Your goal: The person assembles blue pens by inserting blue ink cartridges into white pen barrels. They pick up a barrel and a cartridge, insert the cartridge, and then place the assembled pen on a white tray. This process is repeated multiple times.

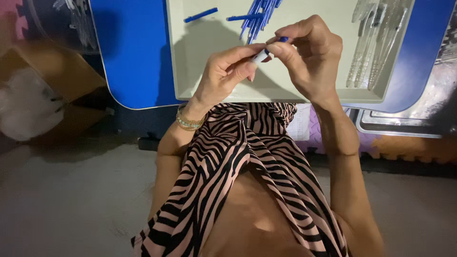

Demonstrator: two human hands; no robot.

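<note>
Pen parts meet between the two hands: a short white plastic pen barrel piece (260, 56) with a small blue plastic cap end (283, 39) showing just above it, both held over the near half of a shallow pale grey-green rectangular tray (190, 71). The left hand (227, 71) pinches the lower end of the white piece between thumb and forefinger, its other fingers curled loosely under. The right hand (312, 54) closes its thumb and fingertips on the upper, blue end, so both hands are grasping the same small assembly and touch each other at the fingertips. A stack of gold-coloured metal bangles (189, 121) circles the left wrist, just below the tray's near rim.

Inside the tray, toward its far edge, lies a loose heap of thin blue plastic pen refills (257, 14), with a single blue stick (200, 14) lying apart to the left of the heap. Along the tray's right side rests a bundle of clear plastic pen barrels (376, 43), laid roughly lengthwise. The tray sits on a blue tabletop with rounded corners (133, 52). Left of the tray and beyond the table edge stands a brown cardboard box (57, 71). Below the tray's near rim, the person's pink and black zebra-striped garment (238, 157) fills the middle.
</note>
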